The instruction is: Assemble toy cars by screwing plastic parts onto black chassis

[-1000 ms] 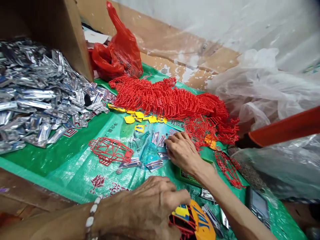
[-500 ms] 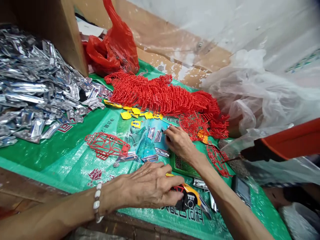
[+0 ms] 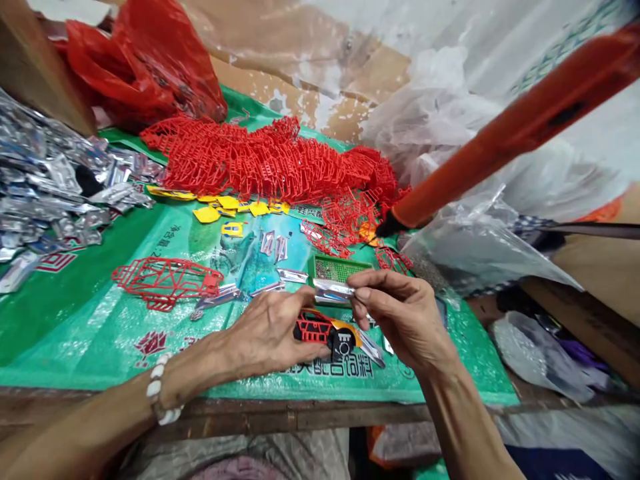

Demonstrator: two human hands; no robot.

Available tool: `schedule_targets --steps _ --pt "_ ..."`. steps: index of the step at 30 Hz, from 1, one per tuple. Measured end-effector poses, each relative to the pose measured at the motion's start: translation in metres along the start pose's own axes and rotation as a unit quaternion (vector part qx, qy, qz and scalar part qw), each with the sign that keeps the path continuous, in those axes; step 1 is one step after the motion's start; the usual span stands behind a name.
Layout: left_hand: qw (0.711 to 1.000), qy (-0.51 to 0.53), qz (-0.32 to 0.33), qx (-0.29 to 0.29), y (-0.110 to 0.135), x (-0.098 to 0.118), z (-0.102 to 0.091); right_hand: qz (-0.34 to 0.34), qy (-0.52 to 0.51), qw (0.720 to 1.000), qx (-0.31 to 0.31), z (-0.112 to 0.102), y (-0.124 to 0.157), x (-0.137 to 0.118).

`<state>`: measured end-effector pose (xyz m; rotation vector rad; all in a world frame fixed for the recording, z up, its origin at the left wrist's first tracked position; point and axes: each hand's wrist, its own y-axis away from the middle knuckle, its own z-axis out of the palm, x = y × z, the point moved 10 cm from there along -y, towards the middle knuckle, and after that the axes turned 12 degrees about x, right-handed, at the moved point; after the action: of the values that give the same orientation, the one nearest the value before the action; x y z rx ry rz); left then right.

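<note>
My left hand (image 3: 270, 323), with a white beaded bracelet at the wrist, grips the left end of a toy car assembly (image 3: 345, 339) lying on the green sheet. The assembly has a red frame, a yellow-orange shell and a black part. My right hand (image 3: 407, 317) pinches a shiny silver plastic strip (image 3: 331, 289) between thumb and fingers, just above the assembly. Behind the strip is a small green basket (image 3: 356, 264) of tiny metal bits, likely screws. To the left lies a single red lattice frame (image 3: 167, 277). Several silver pieces (image 3: 274, 247) lie nearby.
A long pile of red frames (image 3: 270, 163) spans the back, with yellow pieces (image 3: 227, 202) along its front. Silver parts (image 3: 45, 173) heap at left beside a red bag (image 3: 150, 67). A red-orange power screwdriver (image 3: 500, 143) slants in from the right, before clear plastic (image 3: 480, 240).
My right hand has come back from the loose silver pieces, bringing one strip over the toy car assembly. My left hand stays at the assembly. The view has shifted, and the screwdriver sits at another angle.
</note>
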<state>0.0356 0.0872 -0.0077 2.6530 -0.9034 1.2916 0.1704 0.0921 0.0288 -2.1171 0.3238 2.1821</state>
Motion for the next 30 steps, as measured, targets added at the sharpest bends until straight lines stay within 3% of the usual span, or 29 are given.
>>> schedule_targets --steps 3,7,13,17,24,30 --pt "0.999 0.002 -0.026 0.021 -0.005 0.000 -0.005 0.036 -0.005 0.999 -0.010 -0.007 0.020 0.011" --pt "0.999 0.028 0.007 0.043 -0.006 0.007 -0.011 0.055 0.017 0.998 -0.010 -0.009 0.033 0.021" --pt "0.998 0.025 0.047 0.037 -0.005 0.012 -0.014 0.102 -0.043 0.994 0.025 -0.009 0.031 0.034" --pt "0.997 0.019 0.061 0.039 -0.004 0.013 -0.016 0.129 -0.093 0.985 0.070 -0.021 0.028 0.038" --pt "0.994 0.045 0.085 0.049 0.004 0.015 -0.017 0.081 -0.074 0.983 0.145 -0.053 0.022 0.017" --pt "0.993 0.059 0.084 0.058 0.011 0.014 -0.015 0.063 -0.073 0.987 0.131 -0.057 0.022 0.011"
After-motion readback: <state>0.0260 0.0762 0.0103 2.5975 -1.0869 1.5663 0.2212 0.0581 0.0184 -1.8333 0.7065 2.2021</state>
